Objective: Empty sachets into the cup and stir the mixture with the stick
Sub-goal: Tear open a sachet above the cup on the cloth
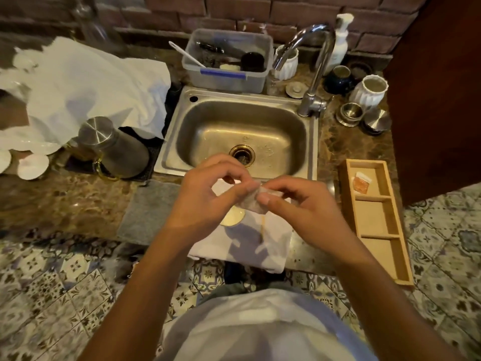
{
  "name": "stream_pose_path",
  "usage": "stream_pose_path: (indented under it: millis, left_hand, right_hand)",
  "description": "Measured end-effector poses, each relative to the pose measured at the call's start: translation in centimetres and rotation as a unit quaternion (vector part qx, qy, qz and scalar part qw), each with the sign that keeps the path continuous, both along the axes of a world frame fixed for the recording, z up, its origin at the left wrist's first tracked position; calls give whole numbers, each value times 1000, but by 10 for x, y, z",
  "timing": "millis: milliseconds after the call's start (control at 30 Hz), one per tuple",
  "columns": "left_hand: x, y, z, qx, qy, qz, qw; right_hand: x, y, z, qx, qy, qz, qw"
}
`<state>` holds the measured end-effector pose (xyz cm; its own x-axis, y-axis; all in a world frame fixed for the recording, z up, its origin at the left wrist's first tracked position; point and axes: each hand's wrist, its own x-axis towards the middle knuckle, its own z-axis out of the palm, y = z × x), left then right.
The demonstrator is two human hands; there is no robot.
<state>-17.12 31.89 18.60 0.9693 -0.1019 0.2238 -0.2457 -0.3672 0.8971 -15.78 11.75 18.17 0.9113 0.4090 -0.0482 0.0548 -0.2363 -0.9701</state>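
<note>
The sachet (253,203) is held in the air between both hands, above the white cloth (250,246) at the front edge of the counter (65,201), just in front of the sink (242,136). The left hand (208,194) pinches its left end between thumb and fingers; the right hand (296,204) pinches its right end the same way. The remaining fingers of both hands are loosely curled.

The cup (232,217) stands on the cloth directly below the hands; only part of its pale rim and contents shows, the rest being hidden by the left hand. The stick (262,227) lies on the cloth just beside the cup, toward the right.

Step in hand (judged from the grip): tearing the sachet open. To do it well:

1. Keep both pinches close together at the top edge, so the tear starts short and controlled.
2. Hold the sachet upright, contents settled at the bottom, to avoid spillage on the cloth.
3. Keep it over the cup while tearing; any loss then falls inside.

A wooden tray (395,241) lies along the right edge of the counter. Its rear compartment holds another sachet (361,182), well apart from the hands; the other two compartments show nothing.
</note>
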Motion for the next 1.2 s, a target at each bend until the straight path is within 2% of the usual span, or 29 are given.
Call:
stream_pose_path:
  millis: [167,300,500,633,767,1000,1200]
  left_hand:
    - [-8,13,-3,-85,-20,27,996]
    - [-13,17,-8,-155,-28,53,986]
    - [-10,24,3,-152,-41,28,987]
    - [-11,24,6,-118,-32,22,992]
    - [-12,28,5,-52,-20,8,998]
    - [-14,30,6,-42,-20,-4,999]
    - [-14,31,6,-21,-52,-20,998]
  right_hand:
    - [-18,26,8,178,98,-141,969]
    - [-29,39,1,245,152,-143,947]
    - [-23,37,11,161,99,-98,977]
    - [-19,33,16,96,78,-42,992]
    - [-9,25,20,117,59,-82,988]
    - [-8,20,19,-27,-98,-34,994]
    - [-9,23,19,-62,-165,-69,982]
